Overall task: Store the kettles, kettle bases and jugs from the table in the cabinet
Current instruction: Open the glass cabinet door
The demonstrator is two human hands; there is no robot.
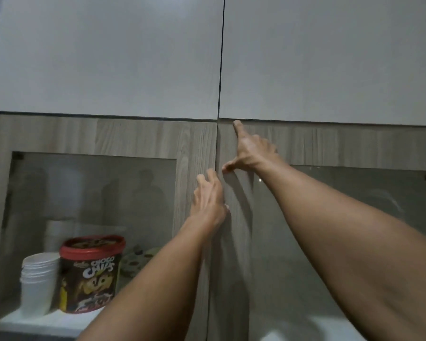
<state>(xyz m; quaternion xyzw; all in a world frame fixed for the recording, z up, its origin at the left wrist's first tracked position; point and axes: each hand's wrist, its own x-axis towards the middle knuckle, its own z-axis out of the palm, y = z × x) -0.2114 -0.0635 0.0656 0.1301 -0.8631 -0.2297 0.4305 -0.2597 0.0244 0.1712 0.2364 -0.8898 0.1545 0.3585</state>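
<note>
Cabinet (197, 143) fills the view, front face toward the camera, both lower doors closed. The doors are tall rectangles with the long axis vertical, and the centre seam (216, 143) runs straight up and down. Left door (133, 136) and right door (330, 143) have grey-brown wood-grain laminate frames, each around a smoky, reflective rectangular glass pane (96, 193). Above them are flat matte pale-grey upper doors (108, 57), no handles, split by the same vertical line. Left hand (208, 200) sits on the inner edge of the left door, fingertips bent at the seam; can't tell whether they hook round the edge. Right hand (250, 151) is released and holds nothing: its index finger (239, 130) is straight, tip at the top of the right door frame, and its thumb (228, 167) is splayed toward the seam. Behind the left glass, a white shelf (35, 323) carries a stack of ribbed white plastic cups (38, 281) beside a round Choco Chips tub (90, 274) with a red lid, both upright.
</note>
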